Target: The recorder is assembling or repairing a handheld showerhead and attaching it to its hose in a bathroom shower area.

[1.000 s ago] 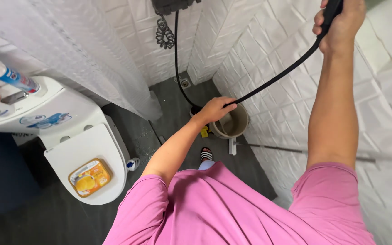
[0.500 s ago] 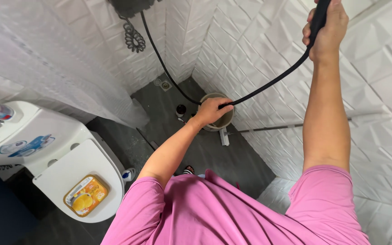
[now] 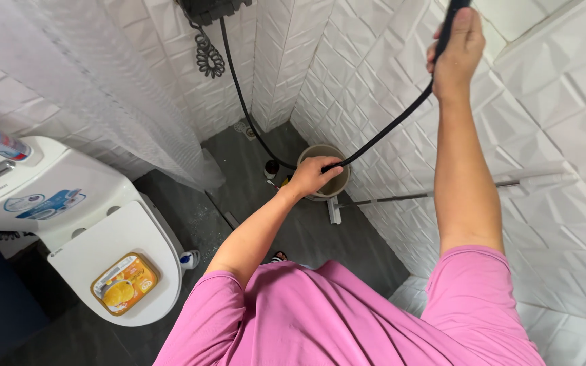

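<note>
From the head camera, looking straight down: the right hand (image 3: pixel 457 51) is raised high against the white tiled wall (image 3: pixel 551 115), fingers wrapped tight round the black shower handle (image 3: pixel 450 20) at the top edge of the picture. From that grip the black hose (image 3: pixel 388 129) runs down and across to the left hand (image 3: pixel 313 174), which is stretched out low — fingers curled and closed on the hose, right above a beige bucket (image 3: pixel 337 186) standing on the dark floor (image 3: pixel 293 230) in the corner. Past the left hand the hose loops on, up the wall to a dark fitting (image 3: pixel 213 9) with a coiled cord (image 3: pixel 206 57) hanging beside it. Well to the left sits a white toilet (image 3: pixel 113 244), lid shut, with a yellow tub (image 3: pixel 123 283) lying on the lid — and a clear shower curtain (image 3: pixel 103 102) hangs between toilet and shower corner
</note>
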